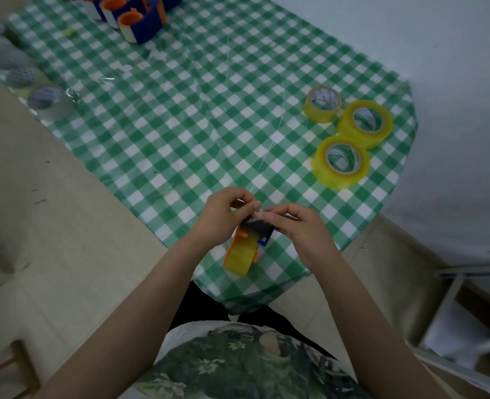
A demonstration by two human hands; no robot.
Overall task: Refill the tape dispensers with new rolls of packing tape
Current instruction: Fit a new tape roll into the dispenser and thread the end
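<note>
Beneath left hand (220,218) and right hand (303,230), the dispenser (242,253) is half-hidden.

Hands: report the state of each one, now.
Left hand: closed, pinching the tape dispenser at its top end.
Right hand: closed, gripping the same tape dispenser.

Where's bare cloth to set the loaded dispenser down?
Biggest bare patch: mid cloth, between clear rolls at left edge and yellow rolls at right, just beyond the held dispenser. Crowded: far corner with spare dispensers; right edge around the yellow rolls.
</note>
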